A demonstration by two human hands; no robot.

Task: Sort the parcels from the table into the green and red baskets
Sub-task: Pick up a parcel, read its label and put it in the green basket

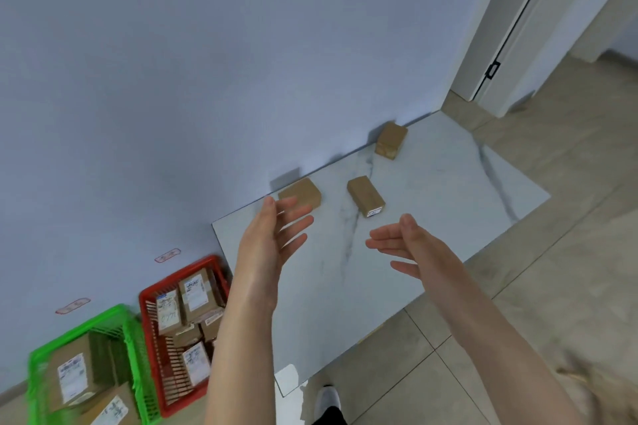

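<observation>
parcels (366, 195) sit on the table (448, 217), one half-hidden behind the left hand (269, 238), spread empty like the right hand (414, 245)

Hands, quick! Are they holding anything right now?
Left hand: open, holding nothing.
Right hand: open, holding nothing.

Nothing readable anywhere. Blurred dark print on white shipping labels (196, 290) stuck to brown cardboard parcels (211, 288) in the red slatted plastic basket (143, 307) and the green slatted plastic basket (136, 355). Illegible small white label (375, 211) on the end of the middle brown cardboard box (362, 191) on the marble-patterned white table (448, 183). Two red-outlined wall stickers (167, 255), characters too blurred to make out.
</observation>
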